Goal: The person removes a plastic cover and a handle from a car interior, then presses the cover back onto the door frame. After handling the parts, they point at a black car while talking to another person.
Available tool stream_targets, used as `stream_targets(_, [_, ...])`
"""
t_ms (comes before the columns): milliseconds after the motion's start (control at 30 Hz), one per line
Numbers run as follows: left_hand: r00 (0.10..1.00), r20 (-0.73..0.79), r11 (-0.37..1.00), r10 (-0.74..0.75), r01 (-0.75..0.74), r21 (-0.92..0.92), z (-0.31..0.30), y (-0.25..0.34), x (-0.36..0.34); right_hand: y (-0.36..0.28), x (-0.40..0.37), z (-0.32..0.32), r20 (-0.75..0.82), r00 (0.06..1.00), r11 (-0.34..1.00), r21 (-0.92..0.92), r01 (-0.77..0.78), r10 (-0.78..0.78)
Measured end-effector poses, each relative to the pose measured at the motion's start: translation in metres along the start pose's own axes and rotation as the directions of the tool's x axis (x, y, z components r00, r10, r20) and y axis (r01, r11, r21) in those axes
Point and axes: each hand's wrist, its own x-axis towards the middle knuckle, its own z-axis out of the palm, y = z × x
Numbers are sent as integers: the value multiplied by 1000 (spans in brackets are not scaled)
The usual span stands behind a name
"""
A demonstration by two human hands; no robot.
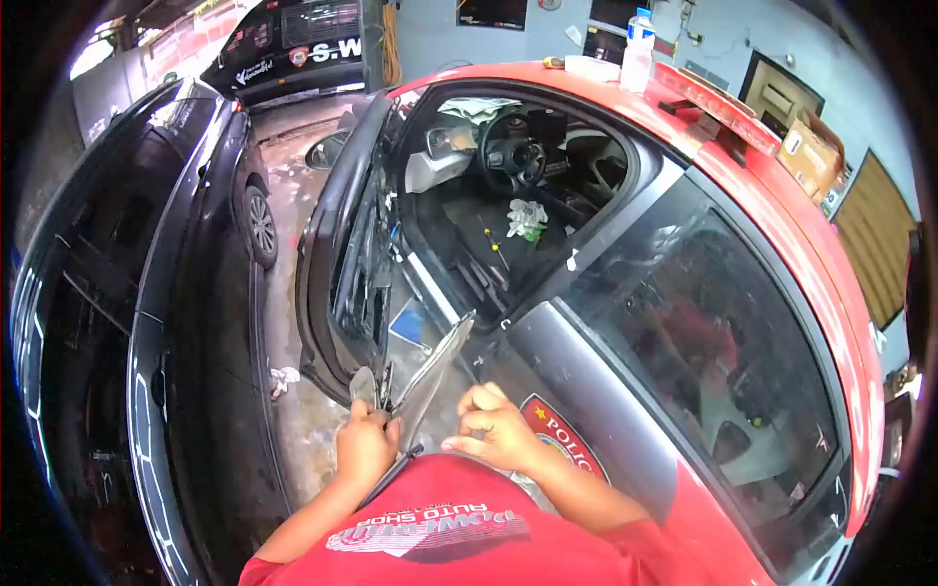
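Close to my red shirt, my left hand [368, 441] is closed round the lower end of a grey, thin, elongated panel piece [427, 376] with dark parts beside it. The piece slants up and right toward the car's door opening. To its right, my right hand [490, 426] has curled fingers near the piece, in front of the red and grey car's rear door [586, 366]; whether anything small sits between its fingers I cannot make out. The front door [342, 244] stands open on the left.
A black car [195, 322] stands on the left. On the red roof [547, 78] are a bottle [637, 54], a red board [718, 105] and a cardboard box [809, 156]. A screwdriver [495, 242] and a crumpled cloth [528, 219] lie on the front seat.
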Motion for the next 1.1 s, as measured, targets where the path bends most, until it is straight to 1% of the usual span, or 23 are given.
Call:
stream_targets(33, [1000, -11, 1000, 3, -3, -8, 1, -2, -1, 0, 0, -1, 2, 1000, 1000, 1, -7, 7])
stream_targets(100, [1000, -19, 1000, 24, -24, 3, 4, -4, -1, 0, 0, -3, -96, 985, 989, 20, 144, -141])
stream_targets(133, [1000, -21, 1000, 18, -18, -4, 4, -3, 0, -2, 1, -4, -93, 987, 990, 22, 137, -134])
stream_targets(200, [1000, -26, 1000, 4, -5, -29, 3, 0, 2, -8, 1, -7, 20, 986, 980, 112, 165, -168])
stream_targets(233, [1000, -16, 999, 11, -11, -31, 5, 0, 2, -10, 2, -3, 15, 987, 982, 110, 155, -158])
stream_targets(300, [1000, -16, 999, 24, -25, -29, 9, -1, 4, -18, 6, 9, 231, 957, 955, 279, 105, -173])
stream_targets(333, [999, -3, 999, 34, -34, -16, 11, -1, 5, -26, 11, 10, 271, 937, 957, 242, 157, -222])
stream_targets(433, [997, -12, 997, 73, -73, -22, 16, -5, 9, -41, 17, 19, 249, 942, 965, 187, 181, -225])
stream_targets(500, [996, -18, 996, 87, -87, -15, 18, -2, 10, -45, 21, 18, 239, 953, 978, 144, 153, -185])
stream_targets(567, [998, -13, 997, 66, -66, -50, 15, 5, 11, -35, 23, 21, 207, 940, 963, 57, 264, -270])
stream_targets(633, [997, -26, 995, 70, -71, -68, 18, 9, 16, -22, 18, 26, 240, 931, 961, 50, 272, -276])
stream_targets(700, [995, 14, 994, 101, -101, -41, 21, 2, 26, -14, 17, 20, 363, 909, 978, 60, 198, -206])
stream_targets(733, [994, 26, 993, 107, -105, -53, 21, 1, 30, -6, 13, 13, 261, 933, 968, 89, 234, -249])
stream_targets(800, [989, 66, 990, 130, -126, -71, 16, 2, 36, -8, 13, -45, 63, 962, 965, 19, 263, -264])
stream_targets(833, [985, 103, 988, 139, -131, -84, 16, 2, 39, -6, 7, -81, -64, 972, 972, -84, 218, -224])
stream_targets(867, [978, 75, 977, 194, -186, -108, 18, -1, 43, -5, 1, -122, -232, 950, 974, -137, 183, -211])
stream_targets(900, [977, 74, 975, 201, -192, -113, 19, -1, 46, -20, -9, -171, -346, 915, 949, -297, 105, -209])
stream_targets(933, [976, 68, 974, 207, -199, -109, 18, 0, 49, -38, -24, -213, -522, 847, 941, -328, -87, -103])
stream_targets(967, [976, 61, 974, 210, -203, -104, 17, 1, 51, -49, -38, -240, -761, 649, 949, -207, -239, -2])
stream_targets(1000, [975, 36, 972, 220, -216, -90, 17, 4, 54, -53, -47, -275, -853, 488, 874, -371, -313, -186])
stream_targets(1033, [975, 31, 972, 221, -217, -95, 15, 7, 59, -54, -63, -312, -873, 389, 750, -462, -473, -293])
stream_targets(1067, [975, 19, 972, 221, -218, -93, 12, 11, 66, -54, -73, -346, -914, 292, 748, -400, -529, -282])
stream_targets(1100, [975, 9, 972, 220, -218, -90, 10, 15, 72, -54, -77, -378, -890, 268, 624, -451, -638, -369])
